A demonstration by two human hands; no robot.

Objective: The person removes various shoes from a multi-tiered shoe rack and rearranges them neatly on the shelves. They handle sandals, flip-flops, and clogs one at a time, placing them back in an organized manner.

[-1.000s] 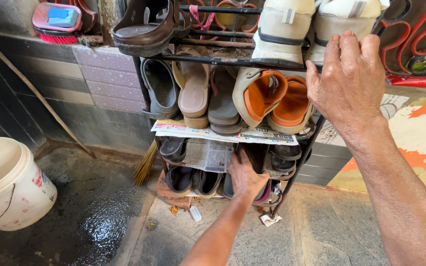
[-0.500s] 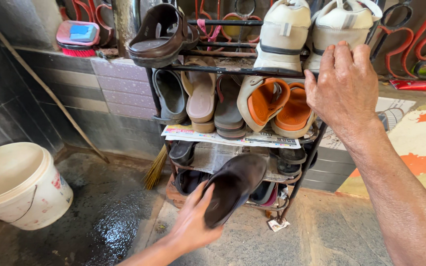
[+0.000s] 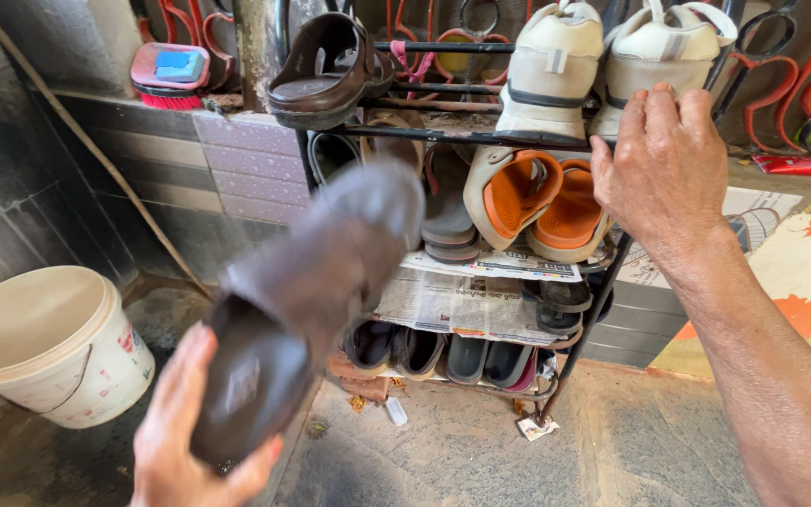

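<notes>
Head view. Left hand [image 3: 194, 437] grasps a dark brown slipper [image 3: 307, 300] by its heel, raised before the shoe rack [image 3: 603, 282]. Right hand [image 3: 664, 164] clenches the rack's top rail.

Risk: the loose heel grip may drop the slipper; leaning could tip the rack.

Change: slipper lifted higher, nearer the camera.

We saw a matt brown leathery sandal [image 3: 312, 300], a thin black metal rack [image 3: 481, 137], crumpled newspaper [image 3: 466, 305] and a smooth plastic bucket [image 3: 49, 352].
</notes>
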